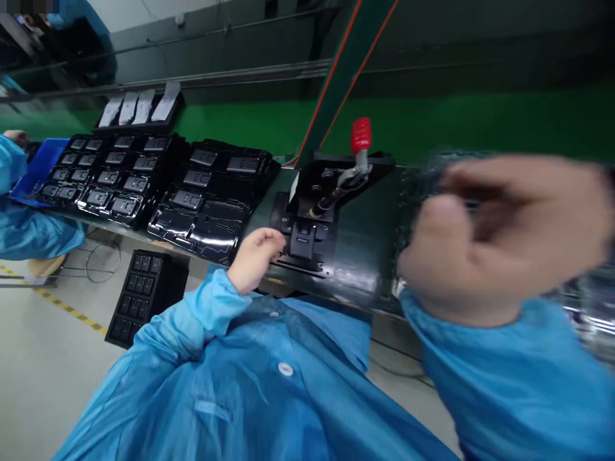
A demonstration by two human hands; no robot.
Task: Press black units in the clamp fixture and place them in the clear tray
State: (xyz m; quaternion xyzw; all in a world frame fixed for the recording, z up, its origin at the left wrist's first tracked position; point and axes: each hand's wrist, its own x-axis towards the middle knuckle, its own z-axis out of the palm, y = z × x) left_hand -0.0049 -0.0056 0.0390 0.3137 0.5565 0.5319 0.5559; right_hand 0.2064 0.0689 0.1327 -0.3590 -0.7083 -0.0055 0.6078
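Observation:
My left hand (258, 257) is at the left edge of a black toggle-clamp fixture (331, 192), its fingers curled together. Whether anything is between the fingertips is hidden. A small black plastic part (302, 241) sits in the fixture, just right of that hand. Above it rises the clamp lever with a red ribbed grip (361, 134). My right hand (509, 237) is raised close to the camera on the right, away from the fixture. Motion smears its bent fingers, so I cannot see what they hold, if anything.
Black trays of dark parts (211, 221) (115, 173) line the bench to the left. Farther back stands a tray with pale packets (144, 105). A blue bin (41, 169) is beside a co-worker's sleeve (29, 221). Below the bench is a stack of black trays (137, 298).

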